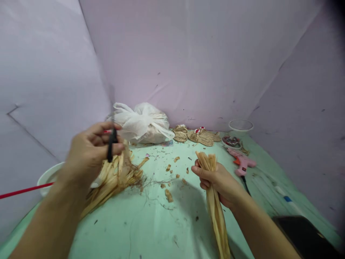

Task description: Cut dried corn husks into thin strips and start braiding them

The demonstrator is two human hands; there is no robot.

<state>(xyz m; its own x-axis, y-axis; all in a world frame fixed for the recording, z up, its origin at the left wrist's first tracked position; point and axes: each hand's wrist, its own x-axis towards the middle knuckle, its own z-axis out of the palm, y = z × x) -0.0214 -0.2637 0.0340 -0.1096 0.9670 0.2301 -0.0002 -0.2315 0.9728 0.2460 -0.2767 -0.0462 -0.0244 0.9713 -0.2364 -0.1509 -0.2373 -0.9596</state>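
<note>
My left hand (87,147) is raised at the left, its fingers closed on scissors (111,144) with black handles and a bit of red. Their blade points up and is smeared by motion. Under and beyond that hand lies a heap of dried corn husks (118,180) with brown, stringy ends. Over on the right, my right hand (215,178) grips a bundle of corn husks (208,162). The bundle's trimmed top sticks up above the fist, and its long strips hang down toward the front edge of the view.
Husk scraps (168,196) and fibres litter the green tabletop (151,230). A tied white plastic bag (145,120) stands at the back, near woven slippers (202,136). To the right are a pink glue gun (244,163), a small container (231,142) and a dark flat object (304,233).
</note>
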